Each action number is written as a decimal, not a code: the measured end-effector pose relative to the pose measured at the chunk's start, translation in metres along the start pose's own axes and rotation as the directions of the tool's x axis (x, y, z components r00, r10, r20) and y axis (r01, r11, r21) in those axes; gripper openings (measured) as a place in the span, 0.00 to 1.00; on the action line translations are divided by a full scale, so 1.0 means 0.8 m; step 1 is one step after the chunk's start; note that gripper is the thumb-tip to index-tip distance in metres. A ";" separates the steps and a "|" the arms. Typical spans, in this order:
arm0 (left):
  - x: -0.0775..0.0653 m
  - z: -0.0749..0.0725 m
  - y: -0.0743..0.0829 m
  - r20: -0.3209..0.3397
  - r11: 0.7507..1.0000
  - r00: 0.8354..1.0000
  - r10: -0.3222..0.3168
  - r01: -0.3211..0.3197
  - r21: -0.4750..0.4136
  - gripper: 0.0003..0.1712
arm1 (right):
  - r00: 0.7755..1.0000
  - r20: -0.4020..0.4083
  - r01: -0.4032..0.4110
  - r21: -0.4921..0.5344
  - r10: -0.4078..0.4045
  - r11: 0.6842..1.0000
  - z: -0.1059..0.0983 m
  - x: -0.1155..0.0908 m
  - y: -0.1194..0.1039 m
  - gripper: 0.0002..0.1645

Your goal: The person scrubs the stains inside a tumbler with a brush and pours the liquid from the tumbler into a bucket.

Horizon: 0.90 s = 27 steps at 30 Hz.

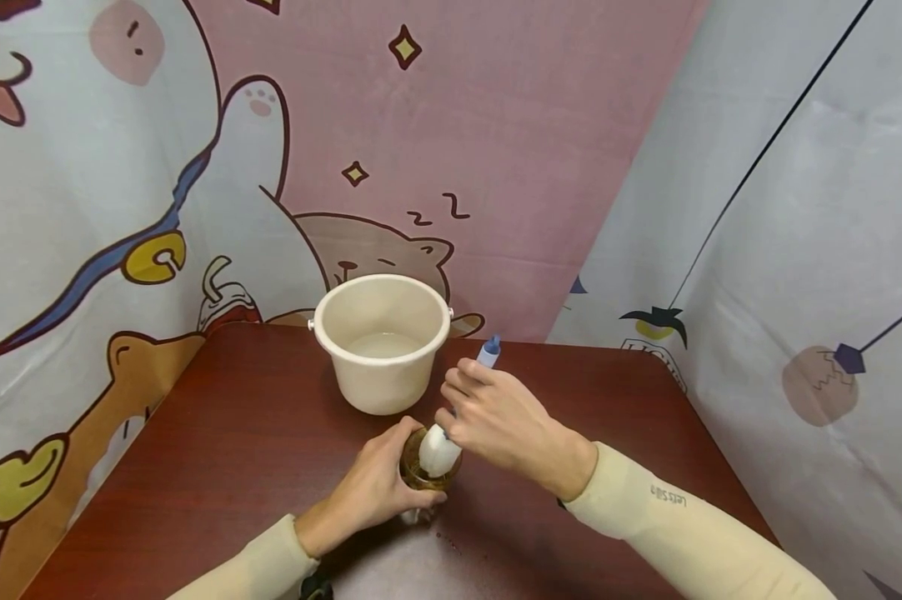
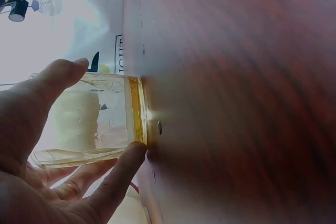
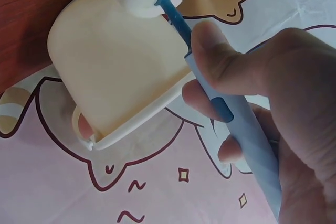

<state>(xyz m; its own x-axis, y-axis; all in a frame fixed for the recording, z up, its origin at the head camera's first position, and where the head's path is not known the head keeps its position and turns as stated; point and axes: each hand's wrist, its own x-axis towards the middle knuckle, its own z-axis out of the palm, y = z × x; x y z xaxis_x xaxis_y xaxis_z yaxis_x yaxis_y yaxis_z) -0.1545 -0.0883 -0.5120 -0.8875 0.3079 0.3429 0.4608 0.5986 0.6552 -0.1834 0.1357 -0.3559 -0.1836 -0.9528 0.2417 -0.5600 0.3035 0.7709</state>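
One dark red table (image 1: 248, 442) spreads beneath everything I watch through the cameras, with a cream bucket (image 1: 379, 387) standing toward its far edge. On the near side of the bucket, the right hand (image 1: 507, 425) has its fingers and thumb wrapped round the handle of a blue brush (image 3: 244, 132). The left hand (image 1: 372, 483) grips a clear glass (image 2: 113, 124) from the left; I see it upright, its base at the table or barely above. The relation I judge decisive is the brush's long axis: it slants from the handle tip, far and right, down to the white head (image 1: 439, 454) inside the glass, near and left of the right hand's grip.
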 end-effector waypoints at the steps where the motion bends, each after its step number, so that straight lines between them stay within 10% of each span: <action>1: 0.000 0.000 0.000 0.001 1.000 1.000 -0.002 0.002 0.001 0.45 | 1.000 0.001 0.006 -0.002 -0.006 1.000 0.000 0.000 0.001 0.10; 27: 0.001 -0.001 0.001 0.007 1.000 1.000 -0.007 0.007 -0.013 0.45 | 0.998 0.045 0.045 0.142 -0.052 0.989 0.000 -0.007 0.026 0.19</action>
<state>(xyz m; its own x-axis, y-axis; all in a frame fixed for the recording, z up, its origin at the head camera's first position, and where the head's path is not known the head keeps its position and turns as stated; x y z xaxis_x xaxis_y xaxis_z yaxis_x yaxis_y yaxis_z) -0.1549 -0.0880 -0.5111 -0.8907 0.3093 0.3333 0.4546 0.5914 0.6660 -0.1940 0.1470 -0.3408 -0.1901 -0.9661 0.1744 -0.6769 0.2577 0.6895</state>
